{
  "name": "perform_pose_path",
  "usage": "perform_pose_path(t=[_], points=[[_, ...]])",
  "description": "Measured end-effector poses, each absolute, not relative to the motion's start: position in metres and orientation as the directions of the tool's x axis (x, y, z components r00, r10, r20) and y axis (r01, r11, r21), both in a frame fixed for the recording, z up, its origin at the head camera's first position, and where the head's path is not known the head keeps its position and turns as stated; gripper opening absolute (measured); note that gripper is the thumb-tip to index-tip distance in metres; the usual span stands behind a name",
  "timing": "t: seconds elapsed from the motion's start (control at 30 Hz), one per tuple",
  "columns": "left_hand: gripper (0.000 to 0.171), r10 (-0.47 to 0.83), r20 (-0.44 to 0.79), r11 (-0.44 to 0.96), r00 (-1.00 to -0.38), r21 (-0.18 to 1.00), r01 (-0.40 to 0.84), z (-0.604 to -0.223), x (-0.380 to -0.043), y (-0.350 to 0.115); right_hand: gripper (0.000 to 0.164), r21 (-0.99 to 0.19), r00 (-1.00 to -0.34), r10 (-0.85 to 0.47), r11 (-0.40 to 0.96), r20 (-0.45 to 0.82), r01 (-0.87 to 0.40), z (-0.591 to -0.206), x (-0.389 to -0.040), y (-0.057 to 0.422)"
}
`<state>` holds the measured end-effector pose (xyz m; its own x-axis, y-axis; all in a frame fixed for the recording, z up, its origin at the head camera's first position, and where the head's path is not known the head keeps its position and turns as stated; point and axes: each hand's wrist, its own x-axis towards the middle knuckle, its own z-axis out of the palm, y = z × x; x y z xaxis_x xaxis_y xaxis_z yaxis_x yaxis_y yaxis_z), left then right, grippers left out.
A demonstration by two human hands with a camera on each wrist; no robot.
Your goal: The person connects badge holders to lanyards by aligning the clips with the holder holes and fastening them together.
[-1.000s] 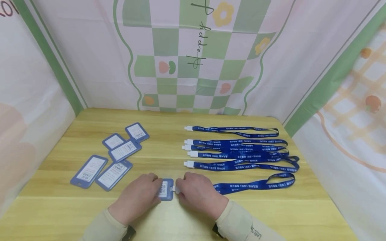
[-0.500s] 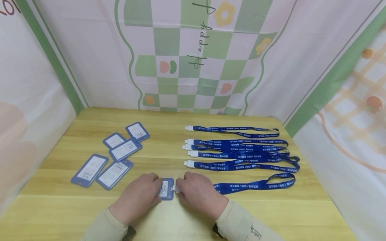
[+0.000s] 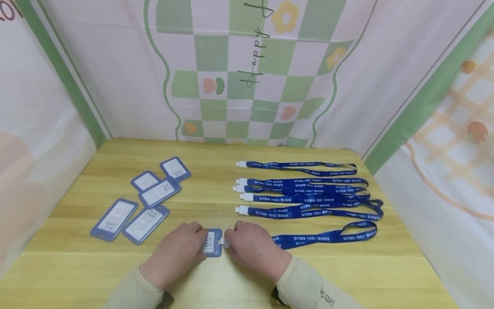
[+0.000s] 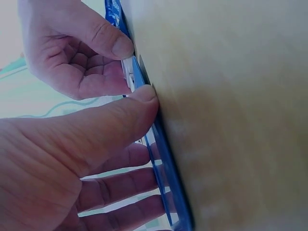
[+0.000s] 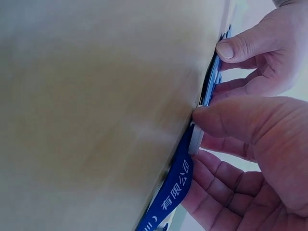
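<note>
Near the front of the table my left hand (image 3: 175,254) grips a blue ID card holder (image 3: 213,245), thumb along one edge and fingers along the other. My right hand (image 3: 256,249) pinches the white plastic clip (image 5: 196,138) of a blue lanyard between thumb and fingers. That clip sits right at the slotted end of the holder, overlapping it in the head view. From under the right hand the printed strap (image 3: 308,240) runs off to the right and ends in a loop. Much of the holder is hidden by the left hand.
Several blue card holders (image 3: 146,225) lie on the left of the wooden table (image 3: 96,274), some overlapping. Several blue lanyards (image 3: 301,199) with white clips are laid side by side at the right. Printed cloth (image 3: 247,111) hangs behind the table and at both sides.
</note>
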<state>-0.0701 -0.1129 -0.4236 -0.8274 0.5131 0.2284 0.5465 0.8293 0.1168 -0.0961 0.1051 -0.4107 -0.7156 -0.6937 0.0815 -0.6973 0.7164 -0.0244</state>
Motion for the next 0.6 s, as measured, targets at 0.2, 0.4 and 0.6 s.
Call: perform_pose_path(t=[0.2, 0.4, 0.6], points=[[0.048, 0.513, 0.223, 0.831, -0.829, 0.113, 0.545, -0.4241, -0.0715, -0.1128, 0.012, -0.026, -0.723, -0.688, 0.723, 0.053, -0.69, -0.4087, -0.0959, 0.1037], [0.048, 0.51, 0.229, 0.829, -0.829, 0.126, 0.545, -0.4237, -0.0721, -0.1132, 0.011, -0.018, -0.729, -0.683, 0.729, 0.036, -0.684, -0.4088, -0.097, 0.1024], [0.048, 0.504, 0.211, 0.833, -0.838, 0.136, 0.536, -0.4229, -0.0726, -0.1126, 0.01, -0.034, -0.732, -0.68, 0.731, 0.041, -0.682, -0.4083, -0.0969, 0.1012]])
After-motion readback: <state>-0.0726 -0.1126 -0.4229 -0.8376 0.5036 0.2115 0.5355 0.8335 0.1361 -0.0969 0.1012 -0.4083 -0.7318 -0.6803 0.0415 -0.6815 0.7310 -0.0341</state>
